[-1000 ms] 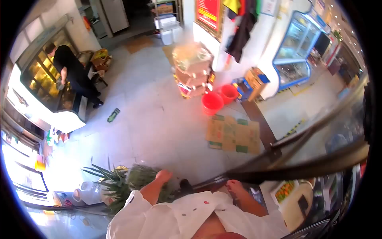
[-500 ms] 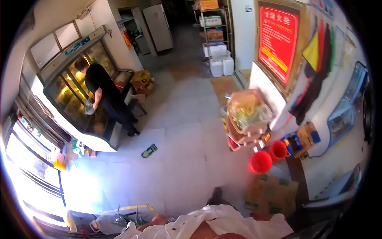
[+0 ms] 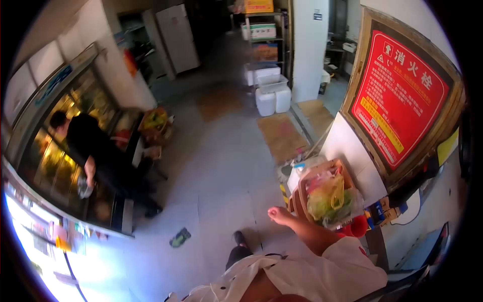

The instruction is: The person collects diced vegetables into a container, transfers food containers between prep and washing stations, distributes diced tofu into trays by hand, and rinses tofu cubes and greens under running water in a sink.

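Right hand [image 3: 279,215] is loosely closed, near the left edge of the pinkish box [image 3: 303,195], where plastic bags [image 3: 329,196] lie; left hand, outside the view, I cannot tell.

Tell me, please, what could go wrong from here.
The right hand shows close beside the box of bagged produce and might catch a bag in passing. The green item on the floor, left of the shoe, could slip underfoot if it is loose.
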Demonstrator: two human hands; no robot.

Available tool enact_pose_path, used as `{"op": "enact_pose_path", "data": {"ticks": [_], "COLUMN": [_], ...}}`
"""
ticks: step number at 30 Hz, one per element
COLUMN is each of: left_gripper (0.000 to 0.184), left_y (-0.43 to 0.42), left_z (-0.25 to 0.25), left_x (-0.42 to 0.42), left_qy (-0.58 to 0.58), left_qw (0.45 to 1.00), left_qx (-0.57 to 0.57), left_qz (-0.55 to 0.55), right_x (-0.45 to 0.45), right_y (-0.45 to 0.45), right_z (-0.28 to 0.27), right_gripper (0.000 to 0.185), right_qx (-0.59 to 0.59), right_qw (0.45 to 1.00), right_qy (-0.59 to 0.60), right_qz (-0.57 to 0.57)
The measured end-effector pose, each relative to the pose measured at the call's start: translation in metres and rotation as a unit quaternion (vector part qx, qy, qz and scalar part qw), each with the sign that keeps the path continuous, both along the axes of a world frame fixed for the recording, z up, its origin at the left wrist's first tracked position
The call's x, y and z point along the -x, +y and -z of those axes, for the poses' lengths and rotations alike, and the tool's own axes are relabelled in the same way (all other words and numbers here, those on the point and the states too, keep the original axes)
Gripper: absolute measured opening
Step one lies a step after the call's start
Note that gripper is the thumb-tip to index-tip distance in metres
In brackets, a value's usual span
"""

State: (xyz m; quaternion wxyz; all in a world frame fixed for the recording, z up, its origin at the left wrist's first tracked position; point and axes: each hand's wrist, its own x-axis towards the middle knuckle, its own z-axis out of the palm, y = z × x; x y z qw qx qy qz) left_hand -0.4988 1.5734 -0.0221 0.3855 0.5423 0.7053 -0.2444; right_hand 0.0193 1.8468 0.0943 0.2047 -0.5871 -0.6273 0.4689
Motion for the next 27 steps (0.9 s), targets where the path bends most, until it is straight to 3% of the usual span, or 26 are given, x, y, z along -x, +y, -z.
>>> {"op": "enact_pose_path", "data": {"ticks": [1, 3, 5, 6, 7, 8, 9, 10, 12, 13, 15, 17, 19, 23, 26, 27], "left_gripper": [0.057, 0.057, 0.058, 0.055, 0.049, 0.045, 0.041, 0.039, 0.036, 0.035, 0.035, 0.036, 0.037, 0.038, 0.039, 0.040], "left_y": [0.049, 0.172, 0.327, 0.417, 0.494, 0.570, 0.632, 0.694, 0.781, 0.819, 0.875, 0.907, 0.919, 0.964, 1.052, 1.089], "left_z": [0.017, 0.035, -0.004, -0.035, -0.037, -0.063, -0.079, -0.095, -0.139, -0.154, -0.138, -0.083, -0.040, -0.054, -0.041, -0.035], "left_x": [0.017, 0.049, 0.064, 0.062, 0.066, 0.061, 0.052, 0.040, 0.000, -0.024, -0.061, -0.073, -0.084, -0.185, -0.265, -0.290], "left_qy": [-0.002, 0.010, 0.019, -0.005, -0.004, 0.003, -0.031, -0.036, -0.007, 0.005, 0.073, 0.030, -0.013, -0.034, -0.041, -0.045], "left_qw": [0.998, 0.952, 0.986, 0.994, 0.968, 0.975, 0.975, 0.970, 0.958, 0.950, 0.963, 0.972, 0.957, 0.974, 0.966, 0.963], "left_qx": [0.007, 0.006, -0.143, -0.084, -0.224, -0.200, -0.220, -0.239, -0.287, -0.311, -0.253, -0.171, -0.095, 0.015, 0.039, 0.045], "left_qz": [0.064, 0.304, 0.080, 0.066, 0.116, 0.093, -0.008, 0.004, 0.026, 0.036, 0.064, 0.156, 0.275, 0.226, 0.250, 0.263], "right_x": [-0.003, -0.031, -0.065, -0.077, -0.086, -0.095, -0.107, -0.122, -0.132, -0.129, -0.140, -0.154, -0.171, -0.229, -0.304, -0.332], "right_y": [0.019, 0.059, 0.081, 0.092, 0.102, 0.121, 0.144, 0.169, 0.237, 0.283, 0.372, 0.468, 0.557, 0.697, 0.783, 0.801], "right_z": [0.000, 0.032, 0.077, 0.074, 0.065, 0.064, 0.068, 0.084, 0.101, 0.106, 0.087, 0.085, 0.048, -0.047, -0.016, -0.013], "right_gripper": [0.029, 0.026, 0.021, 0.020, 0.019, 0.019, 0.019, 0.020, 0.025, 0.030, 0.031, 0.034, 0.034, 0.036, 0.033, 0.032], "right_qx": [0.023, 0.003, -0.204, -0.105, -0.007, 0.083, 0.085, 0.086, 0.155, 0.208, 0.188, 0.148, 0.091, 0.038, -0.010, 0.007], "right_qw": [1.000, 0.992, 0.965, 0.985, 0.907, 0.738, 0.722, 0.708, 0.839, 0.904, 0.924, 0.956, 0.970, 0.960, 0.944, 0.941], "right_qy": [0.000, -0.096, -0.153, 0.129, 0.402, 0.637, 0.658, 0.677, 0.449, 0.160, 0.115, 0.010, 0.026, 0.154, 0.187, 0.140], "right_qz": [0.009, -0.086, -0.068, 0.033, 0.130, 0.207, 0.197, 0.183, 0.265, 0.337, 0.311, 0.254, 0.225, 0.232, 0.271, 0.308]}}
